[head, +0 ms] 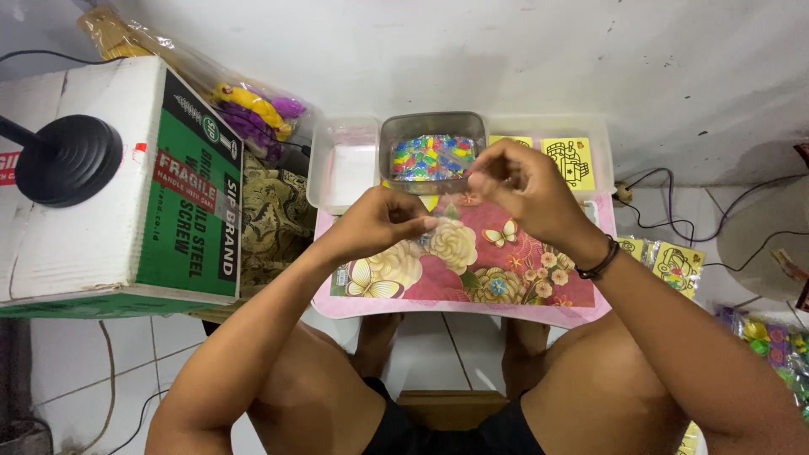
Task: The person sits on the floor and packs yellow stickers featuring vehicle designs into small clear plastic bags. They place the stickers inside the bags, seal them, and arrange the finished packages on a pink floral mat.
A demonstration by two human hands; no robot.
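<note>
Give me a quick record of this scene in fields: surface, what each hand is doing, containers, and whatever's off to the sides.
surface: small pink floral table over a tiled floor
left hand: fingers pinch one end of a small clear plastic bag
right hand: fingers pinch the bag's other end
containers: metal tray with mixed coloured small pieces; empty clear tub beside it
left side: green and white cardboard box
right side: yellow picture cards, cables on the floor

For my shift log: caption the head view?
Both hands pinch a clear plastic bag above a floral table.
</note>
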